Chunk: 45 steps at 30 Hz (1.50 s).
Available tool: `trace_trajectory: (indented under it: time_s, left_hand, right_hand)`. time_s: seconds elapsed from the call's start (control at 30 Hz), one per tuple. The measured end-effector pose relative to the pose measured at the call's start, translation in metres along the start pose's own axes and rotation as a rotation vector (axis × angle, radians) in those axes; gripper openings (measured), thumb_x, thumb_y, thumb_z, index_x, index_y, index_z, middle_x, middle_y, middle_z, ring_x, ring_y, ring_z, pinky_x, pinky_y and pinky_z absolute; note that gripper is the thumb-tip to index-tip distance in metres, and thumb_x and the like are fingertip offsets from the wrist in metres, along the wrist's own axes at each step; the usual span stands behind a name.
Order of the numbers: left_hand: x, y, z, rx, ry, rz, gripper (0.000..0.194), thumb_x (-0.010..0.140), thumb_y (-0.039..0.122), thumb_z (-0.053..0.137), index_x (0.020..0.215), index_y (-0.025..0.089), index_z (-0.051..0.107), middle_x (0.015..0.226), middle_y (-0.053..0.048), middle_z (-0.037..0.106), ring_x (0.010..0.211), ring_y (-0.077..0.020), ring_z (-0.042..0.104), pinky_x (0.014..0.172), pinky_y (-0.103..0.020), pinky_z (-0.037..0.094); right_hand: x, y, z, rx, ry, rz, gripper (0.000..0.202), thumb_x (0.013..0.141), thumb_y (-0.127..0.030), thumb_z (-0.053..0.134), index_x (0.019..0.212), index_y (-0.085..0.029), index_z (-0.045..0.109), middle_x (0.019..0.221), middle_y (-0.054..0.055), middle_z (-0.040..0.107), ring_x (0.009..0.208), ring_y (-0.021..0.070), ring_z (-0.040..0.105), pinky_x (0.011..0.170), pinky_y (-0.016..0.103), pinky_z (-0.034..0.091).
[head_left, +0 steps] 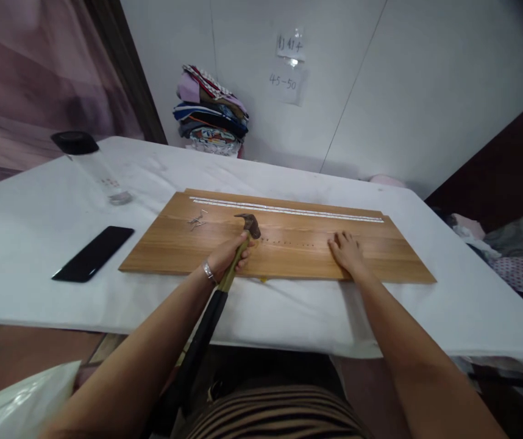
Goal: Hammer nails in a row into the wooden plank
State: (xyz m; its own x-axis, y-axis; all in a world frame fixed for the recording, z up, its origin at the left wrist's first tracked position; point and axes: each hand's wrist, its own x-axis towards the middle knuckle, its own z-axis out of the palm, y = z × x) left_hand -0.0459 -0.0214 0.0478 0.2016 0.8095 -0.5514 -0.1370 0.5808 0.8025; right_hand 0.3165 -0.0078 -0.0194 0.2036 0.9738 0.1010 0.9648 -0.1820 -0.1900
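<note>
My left hand (231,256) is wrapped round the upper handle of a hammer (225,280), close below its metal head. The hammer head is over the wooden board (174,247), beside the left end of a row of small dark marks or nails (286,242). Flat on the board, to the right of that row, rests my right hand (347,252), its fingers apart and holding nothing. Several loose nails (197,221) lie on the board's left part. Two white measuring strips (289,210) run along its far side.
A black phone (93,254) lies left of the board on the white-covered table (152,305). Behind it is a clear bottle with a dark lid (75,142). Folded cloths (211,113) are stacked by the wall, which bears paper signs (286,79).
</note>
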Motion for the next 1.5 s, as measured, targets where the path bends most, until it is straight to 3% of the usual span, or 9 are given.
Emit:
trace_trajectory:
  time_s: [0.17, 0.37, 0.67, 0.97, 1.37, 1.5]
  left_hand:
    - [-0.006, -0.002, 0.011, 0.027, 0.000, -0.002, 0.038, 0.113, 0.039, 0.037, 0.092, 0.015, 0.057, 0.057, 0.007, 0.043, 0.037, -0.0047, 0.035, 0.036, -0.015, 0.025]
    - [0.000, 0.002, 0.017, 0.045, -0.004, -0.013, 0.036, 0.113, 0.038, 0.039, 0.093, 0.015, 0.058, 0.057, 0.007, 0.043, 0.038, -0.0049, 0.035, 0.037, -0.016, 0.025]
    - [0.014, -0.001, 0.004, 0.055, -0.036, 0.005, 0.034, 0.106, 0.050, 0.054, 0.095, 0.017, 0.059, 0.060, 0.007, 0.046, 0.039, -0.0054, 0.037, 0.036, -0.014, 0.028]
    - [0.017, 0.002, 0.003, 0.092, -0.056, -0.017, 0.034, 0.108, 0.047, 0.049, 0.095, 0.017, 0.059, 0.059, 0.006, 0.046, 0.039, -0.0056, 0.037, 0.035, -0.015, 0.028]
    - [0.025, -0.004, -0.007, 0.086, -0.108, -0.026, 0.035, 0.102, 0.051, 0.062, 0.095, 0.017, 0.062, 0.061, 0.006, 0.047, 0.039, -0.0050, 0.038, 0.036, -0.015, 0.029]
    - [0.021, 0.000, -0.004, 0.097, -0.100, -0.012, 0.035, 0.106, 0.049, 0.054, 0.096, 0.016, 0.061, 0.060, 0.007, 0.046, 0.039, -0.0049, 0.036, 0.036, -0.015, 0.028]
  right_hand:
    - [-0.004, 0.001, 0.018, -0.097, -0.006, 0.021, 0.049, 0.110, -0.042, 0.035, 0.143, -0.019, 0.062, 0.158, 0.020, 0.056, 0.147, 0.0339, 0.046, 0.118, 0.053, 0.036]
    - [-0.001, 0.005, 0.022, -0.077, 0.014, 0.021, 0.051, 0.108, -0.044, 0.036, 0.144, -0.019, 0.064, 0.159, 0.019, 0.056, 0.148, 0.0344, 0.045, 0.119, 0.054, 0.035]
    - [-0.003, 0.004, 0.023, -0.032, 0.007, 0.035, 0.052, 0.107, -0.044, 0.038, 0.143, -0.018, 0.065, 0.162, 0.020, 0.054, 0.150, 0.0351, 0.044, 0.120, 0.055, 0.034]
    - [-0.004, 0.004, 0.022, -0.026, 0.001, 0.041, 0.053, 0.107, -0.044, 0.038, 0.146, -0.019, 0.064, 0.163, 0.020, 0.053, 0.151, 0.0358, 0.043, 0.121, 0.057, 0.032]
    - [-0.005, 0.004, 0.022, -0.041, -0.006, 0.049, 0.053, 0.108, -0.044, 0.038, 0.147, -0.019, 0.063, 0.164, 0.020, 0.052, 0.152, 0.0343, 0.042, 0.122, 0.056, 0.032]
    - [-0.004, 0.004, 0.022, -0.024, -0.014, 0.057, 0.054, 0.107, -0.045, 0.039, 0.148, -0.018, 0.062, 0.165, 0.020, 0.051, 0.153, 0.0350, 0.042, 0.122, 0.057, 0.032]
